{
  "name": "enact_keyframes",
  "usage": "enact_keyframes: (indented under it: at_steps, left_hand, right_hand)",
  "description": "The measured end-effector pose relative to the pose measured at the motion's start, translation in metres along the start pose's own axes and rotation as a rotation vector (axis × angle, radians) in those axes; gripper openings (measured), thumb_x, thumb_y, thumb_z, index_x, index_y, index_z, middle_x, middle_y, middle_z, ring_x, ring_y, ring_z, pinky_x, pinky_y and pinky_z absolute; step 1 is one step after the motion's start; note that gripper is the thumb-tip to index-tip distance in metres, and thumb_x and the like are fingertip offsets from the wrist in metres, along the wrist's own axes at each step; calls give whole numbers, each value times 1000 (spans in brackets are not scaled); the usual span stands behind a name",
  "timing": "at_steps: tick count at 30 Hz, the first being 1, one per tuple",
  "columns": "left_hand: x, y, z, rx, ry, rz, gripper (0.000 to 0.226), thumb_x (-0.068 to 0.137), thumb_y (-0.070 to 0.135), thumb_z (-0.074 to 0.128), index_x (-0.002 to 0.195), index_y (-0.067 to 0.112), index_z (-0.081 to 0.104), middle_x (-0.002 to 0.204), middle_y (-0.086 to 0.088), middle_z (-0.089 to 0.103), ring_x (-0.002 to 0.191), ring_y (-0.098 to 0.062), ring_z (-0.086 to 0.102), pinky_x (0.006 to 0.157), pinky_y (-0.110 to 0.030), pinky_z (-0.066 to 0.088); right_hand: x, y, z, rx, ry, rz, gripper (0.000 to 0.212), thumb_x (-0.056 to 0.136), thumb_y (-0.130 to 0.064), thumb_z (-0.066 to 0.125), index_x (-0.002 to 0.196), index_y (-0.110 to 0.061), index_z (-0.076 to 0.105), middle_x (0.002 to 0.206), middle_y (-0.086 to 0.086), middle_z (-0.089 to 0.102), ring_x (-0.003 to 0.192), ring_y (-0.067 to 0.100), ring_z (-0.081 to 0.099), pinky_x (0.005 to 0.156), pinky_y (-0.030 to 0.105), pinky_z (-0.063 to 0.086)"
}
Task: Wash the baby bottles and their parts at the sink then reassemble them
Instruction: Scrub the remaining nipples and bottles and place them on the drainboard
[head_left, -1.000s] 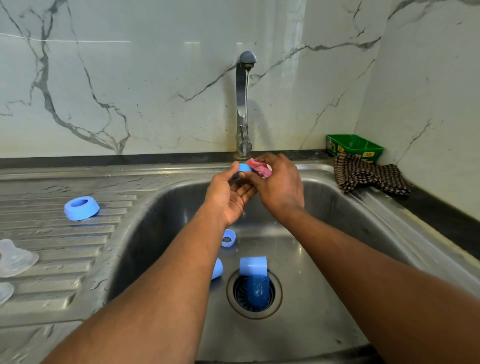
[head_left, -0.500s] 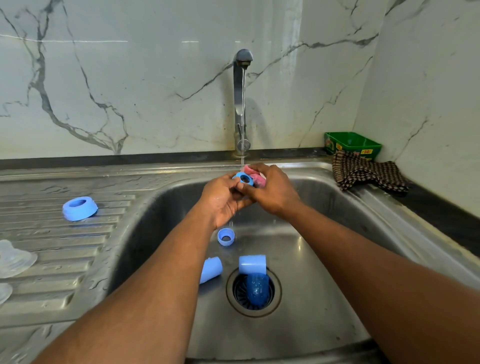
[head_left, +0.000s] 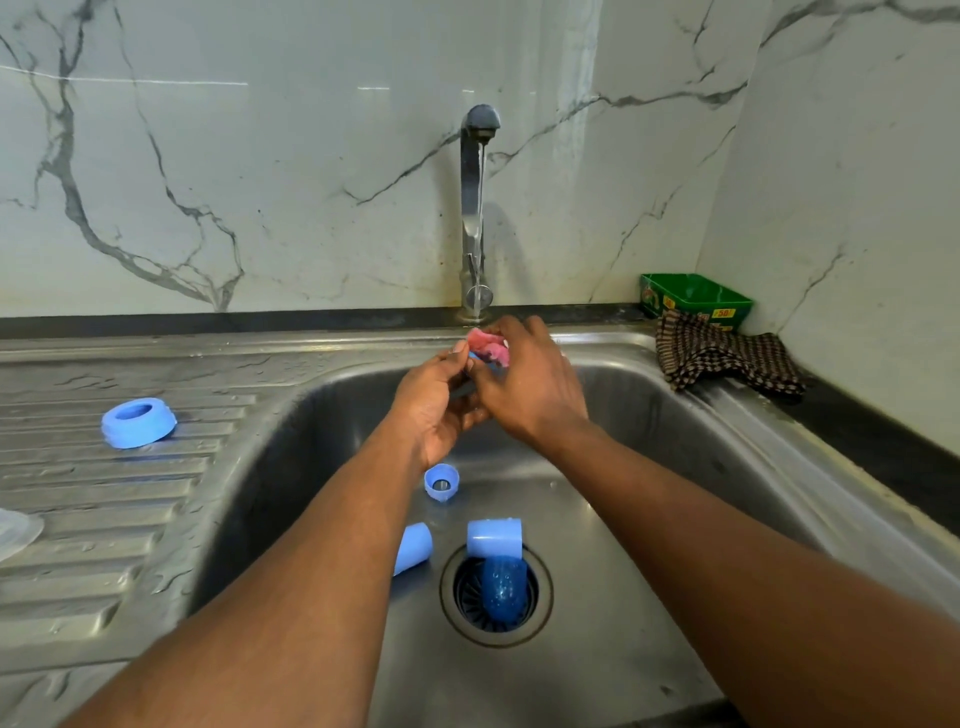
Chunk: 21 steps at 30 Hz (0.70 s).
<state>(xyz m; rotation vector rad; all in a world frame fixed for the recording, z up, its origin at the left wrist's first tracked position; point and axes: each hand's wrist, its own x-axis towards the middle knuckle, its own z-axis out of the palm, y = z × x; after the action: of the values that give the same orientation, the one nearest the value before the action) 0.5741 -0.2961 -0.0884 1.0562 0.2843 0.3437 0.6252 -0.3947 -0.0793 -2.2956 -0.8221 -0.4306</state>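
Over the steel sink (head_left: 649, 415), under the tap's (head_left: 475, 208) thin running stream, my left hand (head_left: 436, 405) pinches a small blue bottle part (head_left: 477, 357), mostly hidden by fingers. My right hand (head_left: 530, 384) grips a pink sponge (head_left: 488, 345) pressed against that part. In the basin lie a small blue ring (head_left: 441, 482), a blue bottle (head_left: 413, 548) partly behind my left forearm, and another blue bottle (head_left: 496, 566) lying across the drain. A blue collar ring (head_left: 137, 422) sits on the drainboard.
A clear silicone teat (head_left: 15, 530) lies at the left edge of the ribbed drainboard (head_left: 104, 519). A green box (head_left: 696, 299) and a checked cloth (head_left: 722, 358) sit on the right counter by the marble wall.
Both hands have turned the small blue part against the sponge; its opening showed half a second ago and is covered now. The sponge has shifted over the top of the part.
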Motion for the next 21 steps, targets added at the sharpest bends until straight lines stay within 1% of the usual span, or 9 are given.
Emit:
enact_keyframes:
  at_steps: [3,7,9,12,13,14,16,20,21]
  left_hand:
    - [3,-3,-6,-2,66,19,20,103,23,50,102,14,67,77,-2,69,54,-8,64,43,-20,49]
    - [7,-5,-17,-29,116,34,25,102,25,49,108,8,68,84,-7,71,70,-14,66,51,-24,55]
    - [6,-4,-15,-41,100,38,28,102,25,50,115,6,65,90,-9,70,71,-15,67,53,-23,55]
    - [6,-3,-2,-51,76,38,27,103,26,49,116,6,64,86,-8,68,65,-14,64,50,-21,53]
    - [7,-3,3,-56,77,41,28,103,26,48,116,7,63,87,-8,67,66,-15,63,49,-21,52]
    - [8,-3,7,-65,79,45,29,104,26,46,117,7,63,89,-9,66,67,-16,62,48,-21,51]
    - [10,-4,11,-92,75,47,29,104,27,45,116,9,65,93,-10,66,71,-17,62,51,-22,52]
    - [14,-3,4,-166,72,49,17,101,24,52,107,16,65,87,-4,69,71,-15,64,70,-27,53]
    - [16,-2,1,-176,93,59,13,100,23,54,105,16,65,85,-4,68,69,-15,63,69,-27,51]
  right_hand:
    - [-4,-4,7,27,-109,-22,38,96,-32,55,132,-22,48,128,8,44,106,35,59,88,46,52]
    - [-5,-8,8,-24,-151,-37,30,98,-36,53,127,-25,56,123,6,51,108,29,58,86,38,47]
    - [-3,-8,4,8,-136,-27,25,96,-37,58,118,-25,62,118,5,58,107,26,58,82,35,46]
    - [0,-4,-6,158,-63,62,12,88,-40,67,93,-29,65,103,2,69,97,23,64,73,30,45]
    - [1,-3,-8,190,-19,90,14,84,-41,69,90,-29,65,98,1,71,94,23,65,71,30,47]
    - [1,-2,-9,189,30,106,19,82,-42,71,93,-28,66,97,0,71,93,23,65,72,31,50]
    - [1,-2,-10,116,99,97,31,79,-44,71,105,-28,65,107,1,66,99,25,64,78,34,51]
    - [-5,-5,1,-27,-30,-26,44,91,-34,60,133,-26,51,127,7,46,105,34,59,80,37,46]
    - [-6,-7,4,-45,-64,-53,45,92,-30,58,136,-26,49,128,8,43,106,35,59,82,38,46]
